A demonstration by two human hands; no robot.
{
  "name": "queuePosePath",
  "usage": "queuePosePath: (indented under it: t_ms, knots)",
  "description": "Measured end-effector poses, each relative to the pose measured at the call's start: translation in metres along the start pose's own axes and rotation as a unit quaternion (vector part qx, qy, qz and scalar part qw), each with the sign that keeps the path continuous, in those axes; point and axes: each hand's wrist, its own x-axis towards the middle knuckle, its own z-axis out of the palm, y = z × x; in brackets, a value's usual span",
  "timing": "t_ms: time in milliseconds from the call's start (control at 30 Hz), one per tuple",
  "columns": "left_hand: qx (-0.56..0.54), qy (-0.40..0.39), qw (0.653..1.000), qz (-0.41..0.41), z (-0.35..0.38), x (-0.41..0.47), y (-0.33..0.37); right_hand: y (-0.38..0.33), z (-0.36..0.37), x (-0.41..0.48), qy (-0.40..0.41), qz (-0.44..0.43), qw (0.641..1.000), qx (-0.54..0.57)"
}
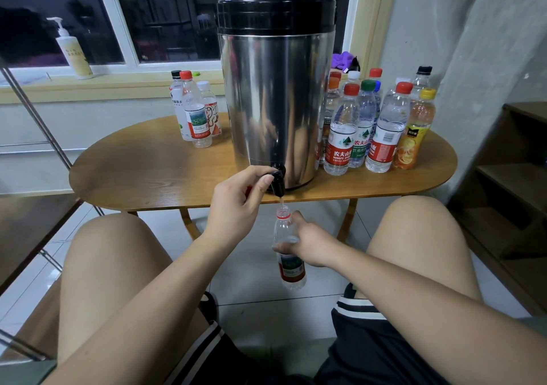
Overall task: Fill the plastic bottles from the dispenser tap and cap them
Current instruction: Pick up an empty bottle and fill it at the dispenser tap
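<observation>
under tap (277, 182), right hand (307, 244) grips bottle (288, 251); left hand (239, 204) pinches lever.

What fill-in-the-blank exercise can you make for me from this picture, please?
1. The left hand pinches the tap, whose colour is ____.
2. The right hand grips a bottle that has a red neck ring but no ____.
3. The dispenser stands on a wooden ____.
4. The juice bottle to the right of the dispenser has a ____ cap.

Missing words: black; cap; table; yellow.
</observation>
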Motion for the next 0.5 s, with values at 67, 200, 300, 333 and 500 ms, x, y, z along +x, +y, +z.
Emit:
queuePosePath:
  t_ms: [67,200,300,333,500]
  knots:
    - [0.001,0.002,1.0,-0.001,0.0,0.0002,-0.0003,0.0002,0.0002,0.0005,0.0,-0.001,1.0,0.004]
    - [0.006,0.001,1.0,0.0,-0.0001,0.0006,-0.0003,-0.0004,-0.0006,-0.0004,-0.003,-0.002,1.0,0.002]
    - [0.005,-0.001,1.0,-0.002,-0.0011,0.0004,-0.0003,-0.0003,-0.0015,-0.0005,-0.006,-0.003,1.0,0.0]
    - [0.004,-0.002,1.0,-0.003,-0.0009,0.0003,-0.0004,-0.0005,-0.0015,-0.0003,-0.006,-0.002,1.0,0.001]
    - [0.0,-0.003,1.0,-0.003,0.0001,0.0003,-0.001,-0.0006,-0.0008,0.0002,-0.003,0.002,1.0,0.004]
